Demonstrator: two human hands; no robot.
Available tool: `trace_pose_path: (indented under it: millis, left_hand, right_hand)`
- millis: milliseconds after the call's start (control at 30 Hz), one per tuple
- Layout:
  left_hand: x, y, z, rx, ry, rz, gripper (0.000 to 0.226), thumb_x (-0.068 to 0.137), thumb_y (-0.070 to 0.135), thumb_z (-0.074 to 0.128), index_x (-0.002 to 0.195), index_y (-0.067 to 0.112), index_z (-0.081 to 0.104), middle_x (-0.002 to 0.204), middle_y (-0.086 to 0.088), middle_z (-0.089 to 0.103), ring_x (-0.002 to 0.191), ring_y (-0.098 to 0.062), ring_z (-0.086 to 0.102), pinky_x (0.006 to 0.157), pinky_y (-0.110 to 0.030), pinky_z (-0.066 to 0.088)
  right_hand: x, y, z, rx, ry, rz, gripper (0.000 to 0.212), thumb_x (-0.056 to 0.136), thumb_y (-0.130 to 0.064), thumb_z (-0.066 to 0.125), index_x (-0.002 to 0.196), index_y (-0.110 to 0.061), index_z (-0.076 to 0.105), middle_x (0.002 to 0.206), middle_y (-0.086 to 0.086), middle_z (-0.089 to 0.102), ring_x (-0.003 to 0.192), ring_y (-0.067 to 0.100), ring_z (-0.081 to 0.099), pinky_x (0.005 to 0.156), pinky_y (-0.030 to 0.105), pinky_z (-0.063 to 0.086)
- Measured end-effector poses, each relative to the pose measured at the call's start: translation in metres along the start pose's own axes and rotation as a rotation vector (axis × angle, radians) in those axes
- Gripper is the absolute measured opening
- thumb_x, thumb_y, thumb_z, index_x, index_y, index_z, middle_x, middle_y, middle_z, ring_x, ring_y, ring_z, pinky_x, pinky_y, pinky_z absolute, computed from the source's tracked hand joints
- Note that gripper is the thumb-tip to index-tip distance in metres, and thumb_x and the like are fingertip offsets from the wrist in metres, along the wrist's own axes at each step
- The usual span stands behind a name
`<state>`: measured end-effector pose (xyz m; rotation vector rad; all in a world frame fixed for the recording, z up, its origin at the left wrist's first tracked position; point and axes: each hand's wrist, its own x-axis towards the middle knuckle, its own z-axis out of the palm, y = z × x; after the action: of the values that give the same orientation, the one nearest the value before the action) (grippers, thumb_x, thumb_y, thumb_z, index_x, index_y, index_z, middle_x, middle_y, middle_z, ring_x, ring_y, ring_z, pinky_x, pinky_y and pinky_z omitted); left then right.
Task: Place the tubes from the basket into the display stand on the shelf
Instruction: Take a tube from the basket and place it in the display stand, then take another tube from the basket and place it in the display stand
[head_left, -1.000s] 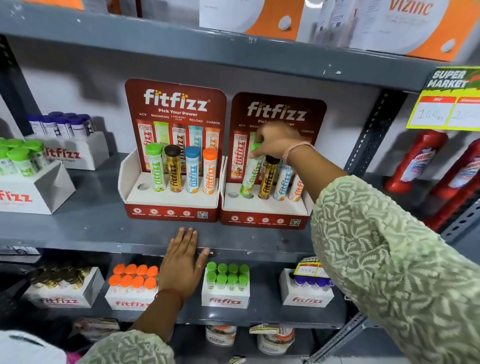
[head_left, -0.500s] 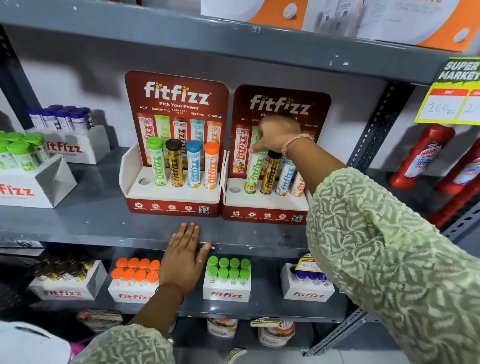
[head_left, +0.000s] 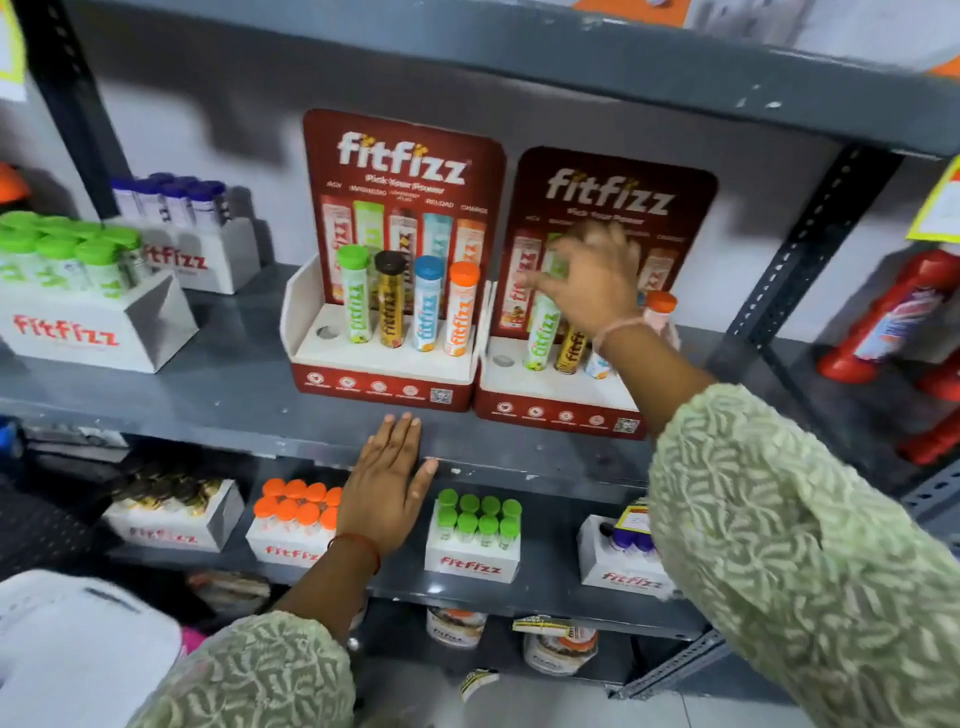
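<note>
- Two red display stands sit side by side on the grey shelf (head_left: 234, 384), their bases touching: the left stand (head_left: 384, 387) and the right stand (head_left: 556, 410).
- Four tubes stand upright in the left stand: a green-capped tube (head_left: 356, 301), a brown-capped tube (head_left: 390, 304), a blue-capped tube (head_left: 427, 306) and an orange-capped tube (head_left: 461, 312). The hole (head_left: 327, 332) at its far left is unfilled.
- In the right stand, a light green tube (head_left: 541, 332) leans slightly, with a gold tube (head_left: 570, 351) just beside it and the bottom of a blue-labelled tube (head_left: 597, 366) next to that. An orange-capped pale tube (head_left: 661, 317) stands at the right end, partly behind the wrist. The leftmost hole (head_left: 503, 360) here is also unfilled.
- The right hand (head_left: 597, 280) is raised in front of the right stand's back panel, above the tube tops, fingers (head_left: 540, 283) spread loosely and blurred; it grips nothing that can be made out.
- The left hand (head_left: 387, 488) lies flat, palm down, fingers together, on the front edge of the shelf, just in front of the left stand, holding nothing.
- White boxes of tubes sit on the same shelf to the left: green-capped ones (head_left: 67, 260) in front, purple-capped ones (head_left: 171, 200) behind.
- On the shelf below, more white boxes hold orange-capped tubes (head_left: 293, 504) and green-capped tubes (head_left: 478, 514), either side of the left wrist.
- Red bottles (head_left: 893, 317) lie at the far right.
</note>
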<state>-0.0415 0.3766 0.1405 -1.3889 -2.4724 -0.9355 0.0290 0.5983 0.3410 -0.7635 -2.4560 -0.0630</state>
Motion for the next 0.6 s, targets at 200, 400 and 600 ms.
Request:
trace_pose_path:
  millis: [200, 400, 600]
  left_hand:
    - [-0.093, -0.072, -0.047, 0.114, 0.136, -0.308, 0.064, 0.097, 0.044, 0.014, 0.135, -0.005, 0.031, 0.141, -0.024, 0.035, 0.133, -0.031, 0.017, 0.110, -0.035, 0.007]
    - [-0.268, -0.141, -0.075, 0.283, 0.186, -0.881, 0.071, 0.096, 0.048, 0.009, 0.131, -0.006, 0.037, 0.137, -0.026, 0.040, 0.130, -0.034, 0.024, 0.105, -0.043, 0.013]
    - [-0.364, -0.167, -0.072, 0.338, 0.087, -1.144, 0.072, 0.096, 0.047, 0.007, 0.128, -0.008, 0.040, 0.135, -0.027, 0.041, 0.132, -0.030, 0.018, 0.108, -0.034, 0.005]
  right_hand:
    - [-0.114, -0.128, 0.104, 0.506, 0.115, -0.395, 0.025, 0.082, -0.031, 0.060, 0.082, -0.008, 0.068, 0.084, 0.015, 0.065, 0.081, 0.032, 0.058, 0.077, 0.036, 0.042]
    - [-0.210, -0.286, 0.185, 0.673, -0.555, -0.574, 0.030, 0.082, -0.027, 0.048, 0.077, -0.006, 0.069, 0.086, 0.016, 0.068, 0.078, 0.032, 0.065, 0.071, 0.040, 0.046]
    - [-0.272, -0.413, 0.255, 0.808, -1.042, -0.385, 0.022, 0.080, -0.010, 0.059, 0.090, 0.005, 0.073, 0.106, 0.027, 0.070, 0.102, 0.037, 0.065, 0.089, 0.035, 0.051]
